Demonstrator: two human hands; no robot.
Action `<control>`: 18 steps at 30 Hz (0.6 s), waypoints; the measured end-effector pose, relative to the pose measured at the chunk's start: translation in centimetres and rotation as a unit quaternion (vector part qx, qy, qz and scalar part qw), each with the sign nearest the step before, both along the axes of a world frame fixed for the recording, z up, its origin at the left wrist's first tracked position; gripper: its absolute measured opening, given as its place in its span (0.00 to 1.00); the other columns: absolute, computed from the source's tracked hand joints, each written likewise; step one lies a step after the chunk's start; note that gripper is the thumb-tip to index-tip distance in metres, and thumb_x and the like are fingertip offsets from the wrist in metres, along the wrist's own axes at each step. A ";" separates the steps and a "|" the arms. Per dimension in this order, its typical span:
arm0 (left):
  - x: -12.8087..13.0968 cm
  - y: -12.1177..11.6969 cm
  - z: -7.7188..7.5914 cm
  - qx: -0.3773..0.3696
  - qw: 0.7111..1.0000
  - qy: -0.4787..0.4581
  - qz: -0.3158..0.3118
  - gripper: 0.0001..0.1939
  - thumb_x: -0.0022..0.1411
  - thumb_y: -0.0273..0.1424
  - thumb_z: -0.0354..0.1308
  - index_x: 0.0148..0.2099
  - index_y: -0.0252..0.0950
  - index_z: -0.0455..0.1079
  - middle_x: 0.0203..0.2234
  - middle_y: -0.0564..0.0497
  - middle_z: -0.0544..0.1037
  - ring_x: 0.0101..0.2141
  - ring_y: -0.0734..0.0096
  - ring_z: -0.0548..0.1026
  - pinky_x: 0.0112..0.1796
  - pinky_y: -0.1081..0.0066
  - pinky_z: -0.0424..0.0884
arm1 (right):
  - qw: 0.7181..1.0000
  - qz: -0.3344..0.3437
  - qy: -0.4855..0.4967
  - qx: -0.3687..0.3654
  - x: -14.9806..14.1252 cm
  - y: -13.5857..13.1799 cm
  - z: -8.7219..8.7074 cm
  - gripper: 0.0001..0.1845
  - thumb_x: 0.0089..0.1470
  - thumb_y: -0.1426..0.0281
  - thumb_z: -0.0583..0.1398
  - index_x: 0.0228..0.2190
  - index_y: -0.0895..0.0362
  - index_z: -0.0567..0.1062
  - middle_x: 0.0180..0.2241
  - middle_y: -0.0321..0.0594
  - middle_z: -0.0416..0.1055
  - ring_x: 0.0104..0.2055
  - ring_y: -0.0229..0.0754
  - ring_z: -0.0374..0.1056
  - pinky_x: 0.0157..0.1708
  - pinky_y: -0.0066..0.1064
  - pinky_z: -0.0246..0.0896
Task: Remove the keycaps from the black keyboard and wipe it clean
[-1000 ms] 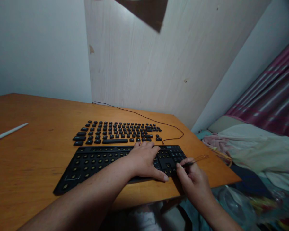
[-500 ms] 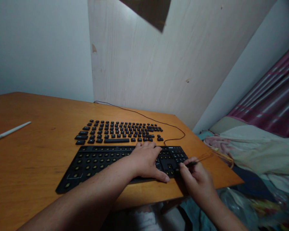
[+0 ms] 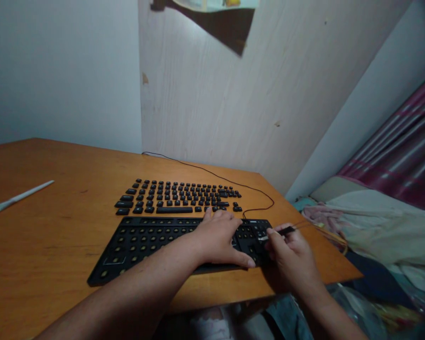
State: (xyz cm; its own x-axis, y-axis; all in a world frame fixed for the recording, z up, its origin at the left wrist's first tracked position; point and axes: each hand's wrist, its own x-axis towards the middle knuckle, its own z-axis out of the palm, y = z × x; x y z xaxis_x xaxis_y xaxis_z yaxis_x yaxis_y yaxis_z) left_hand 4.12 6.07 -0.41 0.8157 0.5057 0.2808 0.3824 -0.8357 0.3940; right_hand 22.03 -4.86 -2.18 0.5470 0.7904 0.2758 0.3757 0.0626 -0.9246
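Observation:
A black keyboard (image 3: 141, 241) lies near the desk's front edge, most of its keycaps off and small pale switches showing. My left hand (image 3: 217, 238) rests flat across its middle, fingers spread, thumb towards the front edge. My right hand (image 3: 292, 250) is closed around a slim keycap puller (image 3: 286, 231) over the keyboard's number pad (image 3: 258, 228). The puller has a dark handle, a silvery tip pointing left at the keys and thin wires trailing behind. Whether its tip touches a key I cannot tell. Loose black keycaps (image 3: 175, 209) lie in rows behind the keyboard.
The keyboard's thin cable (image 3: 258, 190) curves over the wooden desk (image 3: 74, 226) to the wall. A white stick-like object (image 3: 24, 194) lies at the far left. Right of the desk are a bed with crumpled bedding (image 3: 378, 212) and plastic bags (image 3: 357, 302).
My right hand has lifted slightly and turned the puller, so its silvery tip now shows over the number pad. My left hand stays on the keyboard. The whole view has shifted a little.

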 end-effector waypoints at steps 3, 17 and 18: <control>0.4 -0.1 0.3 -0.040 0.996 -0.067 -0.036 0.35 0.49 0.54 0.63 0.54 0.38 0.70 0.46 0.43 0.75 0.49 0.51 0.70 0.52 0.54 0.63 | 1.000 0.004 -0.008 0.017 -1.0 0.5 0.2 0.14 0.55 0.56 0.60 0.31 0.53 0.65 0.20 0.30 0.66 0.21 0.36 0.60 0.21 0.26 0.56; 1.5 0.0 -0.5 -0.249 0.957 -0.133 -0.071 0.10 0.56 0.30 0.53 0.36 0.33 0.74 0.21 0.57 0.68 0.24 0.75 0.63 0.25 0.76 0.57 | 0.994 0.040 -0.071 0.075 -3.1 1.7 0.5 0.11 0.58 0.61 0.58 0.31 0.55 0.69 0.26 0.36 0.70 0.27 0.41 0.67 0.27 0.29 0.62; 1.5 0.0 -0.5 -0.250 0.957 -0.132 -0.067 0.09 0.56 0.30 0.53 0.35 0.33 0.74 0.20 0.57 0.66 0.24 0.75 0.62 0.25 0.75 0.56 | 0.994 0.043 -0.068 0.075 -3.2 1.7 0.5 0.11 0.58 0.61 0.58 0.31 0.55 0.69 0.26 0.37 0.70 0.28 0.41 0.67 0.27 0.29 0.62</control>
